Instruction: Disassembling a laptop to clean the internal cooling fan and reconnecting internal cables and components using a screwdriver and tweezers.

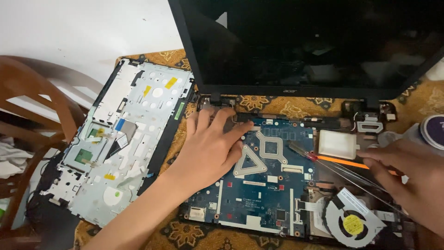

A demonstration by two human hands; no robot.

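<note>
A patterned brown and gold cloth (pixel 185 234) covers the tabletop. At the far side, the dark laptop screen (pixel 314 41) stands open, its lower edge just behind the work. To the left lies the removed palmrest cover (pixel 125 139), underside up, running close to the tabletop's left edge beside a wooden chair (pixel 41 106). In the middle sits the blue motherboard (pixel 263 185) in the laptop base, with a round cooling fan (pixel 354 222) at its near right corner. The left hand (pixel 210 148) rests flat on the motherboard's far left part, fingers (pixel 222 121) loosely spread. The right hand (pixel 411 180), fingers partly curled, touches an orange-handled screwdriver (pixel 323 159) lying across the board's right side.
</note>
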